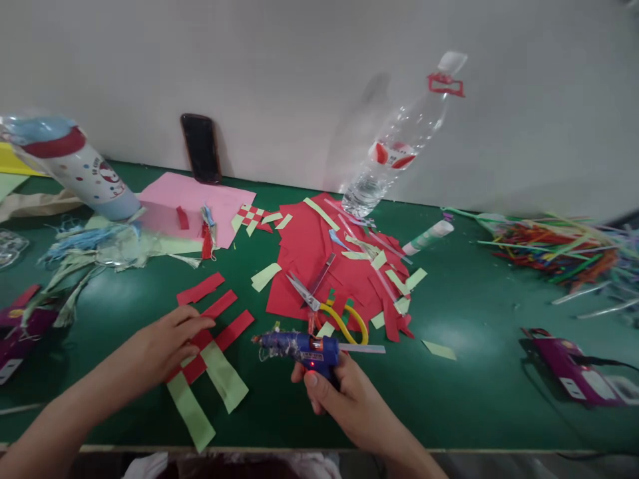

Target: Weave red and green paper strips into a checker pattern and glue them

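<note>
My right hand (344,392) is closed around the handle of a blue hot glue gun (299,347), its nozzle pointing left and a clear glue stick (362,348) sticking out of its back. A red light glows on the gun, and stringy glue clings to its front. To the left, my left hand (167,339) grips red paper strips (235,330) interwoven with light green paper strips (224,376); its fingers hide part of the weave. Just above the gun, scissors (344,319) with yellow handles lie on red paper sheets (304,239).
Behind stand a tilted-looking clear water bottle (382,169), a phone (201,148) against the wall and a decorated white cup (94,173). Tassels (208,233) and pink paper (164,193) lie left. At right are colourful sticks (559,249), a glue tube (429,236) and a purple device (574,369).
</note>
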A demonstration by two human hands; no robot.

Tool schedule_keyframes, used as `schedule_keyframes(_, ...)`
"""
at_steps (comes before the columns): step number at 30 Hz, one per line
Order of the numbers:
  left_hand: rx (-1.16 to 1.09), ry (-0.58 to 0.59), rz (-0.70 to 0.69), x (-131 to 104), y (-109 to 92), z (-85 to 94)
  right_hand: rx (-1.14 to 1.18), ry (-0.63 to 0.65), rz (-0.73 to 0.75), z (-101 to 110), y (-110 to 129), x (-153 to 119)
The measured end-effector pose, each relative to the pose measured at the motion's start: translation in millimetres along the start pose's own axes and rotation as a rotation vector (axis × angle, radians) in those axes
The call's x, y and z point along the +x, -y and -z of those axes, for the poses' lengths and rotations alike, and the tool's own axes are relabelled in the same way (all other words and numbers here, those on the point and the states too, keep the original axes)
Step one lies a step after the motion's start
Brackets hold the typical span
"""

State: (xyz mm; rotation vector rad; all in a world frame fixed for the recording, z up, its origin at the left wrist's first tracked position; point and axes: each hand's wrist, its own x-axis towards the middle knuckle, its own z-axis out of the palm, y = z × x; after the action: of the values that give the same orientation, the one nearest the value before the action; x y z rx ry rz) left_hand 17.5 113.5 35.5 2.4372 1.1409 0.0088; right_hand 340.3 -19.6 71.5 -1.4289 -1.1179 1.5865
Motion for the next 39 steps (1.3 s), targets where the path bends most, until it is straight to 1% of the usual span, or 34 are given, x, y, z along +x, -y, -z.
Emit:
schedule_keyframes(2, 0.039, 0.004, -0.009, -2.9, 5.2, -9.0, 0.008, 0.027, -0.006, -3.4, 3.4, 6.0)
schedule_keyframes(5, 0.038, -0.008, -0.018, -2.8, 9.2, -17.4, 0.012, 0.077, -0.022, -8.2, 7.8, 14.9)
schedule_keyframes(9, -0.018, -0.075, -0.038, -5.9, 11.0, -23.0, -0.019, 0.124, -0.059, -12.7, 11.2, 27.0)
schedule_keyframes(12, -0.036, -0.116, -0.034, -8.7, 9.6, -24.7, -0.082, 0.147, -0.114, -15.9, 13.2, 37.2)
schedule_keyframes(16, -0.032, -0.121, -0.039, -11.1, 7.1, -24.6, -0.118, 0.169, -0.145, -20.4, 17.8, 49.6)
schedule_keyframes(20, -0.057, -0.074, -0.027, -10.5, 8.2, -22.6, -0.12, 0.173, -0.139, -21.9, 19.9, 56.3)
schedule_keyframes(26, -0.067, 0.006, -0.078, -4.7, 5.2, -10.1, -0.17, 0.18, -0.141, -19.4, 12.2, 59.2)
schedule_keyframes(30, -0.086, -0.036, -0.08, -3.4, 1.9, -5.7, -0.192, 0.188, -0.132, -20.2, 9.7, 60.7)
schedule_keyframes(34, -0.096, -0.051, -0.096, -7.1, 4.9, -10.9, -0.186, 0.229, -0.129, -22.6, 12.6, 66.9)
schedule_keyframes(39, -0.118, -0.063, -0.095, -9.8, 6.8, -12.9, -0.189, 0.239, -0.15, -25.1, 18.3, 75.1)
